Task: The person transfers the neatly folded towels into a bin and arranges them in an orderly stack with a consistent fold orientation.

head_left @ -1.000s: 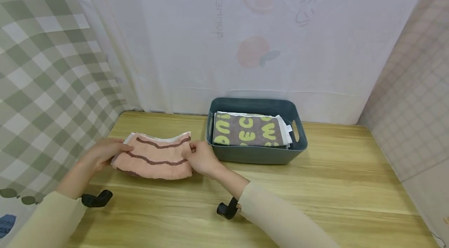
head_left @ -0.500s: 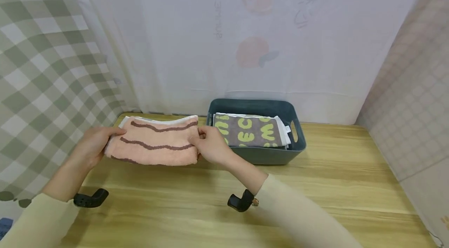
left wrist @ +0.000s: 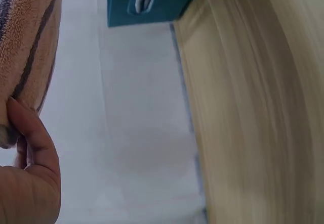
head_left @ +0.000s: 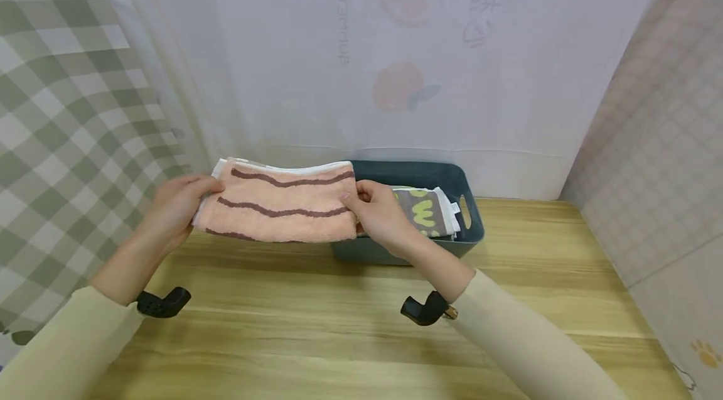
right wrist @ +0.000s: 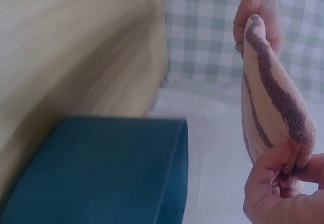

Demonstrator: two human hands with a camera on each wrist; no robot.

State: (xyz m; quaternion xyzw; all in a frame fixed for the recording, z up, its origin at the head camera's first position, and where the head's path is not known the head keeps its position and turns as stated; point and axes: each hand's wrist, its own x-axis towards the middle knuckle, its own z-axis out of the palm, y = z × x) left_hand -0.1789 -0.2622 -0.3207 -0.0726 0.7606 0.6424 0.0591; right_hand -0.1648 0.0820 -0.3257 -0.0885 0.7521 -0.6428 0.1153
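Observation:
A folded peach towel (head_left: 282,196) with wavy brown stripes hangs in the air between both hands. My left hand (head_left: 177,205) pinches its left end, the thumb lying on top. At the opposite end, my right hand (head_left: 384,215) pinches the short edge. The towel's right part overlaps a dark teal basket (head_left: 465,233) in the head view. Inside the basket lies a folded grey towel (head_left: 423,211) with yellow-green letters, its left part hidden by the peach one. From the right wrist view, the peach towel (right wrist: 276,92) shows edge-on, above the level of the basket's rim (right wrist: 182,133).
The basket stands on a wooden table (head_left: 271,324) against a white curtain (head_left: 282,73). A green checked cloth (head_left: 73,124) hangs on the left, and a pale grid-patterned cloth (head_left: 666,167) on the right. Each wrist carries a black camera mount (head_left: 426,310).
Both hands have lifted the peach towel off low over the table and carried it up and to the right, so it now covers the basket's left part in the head view.

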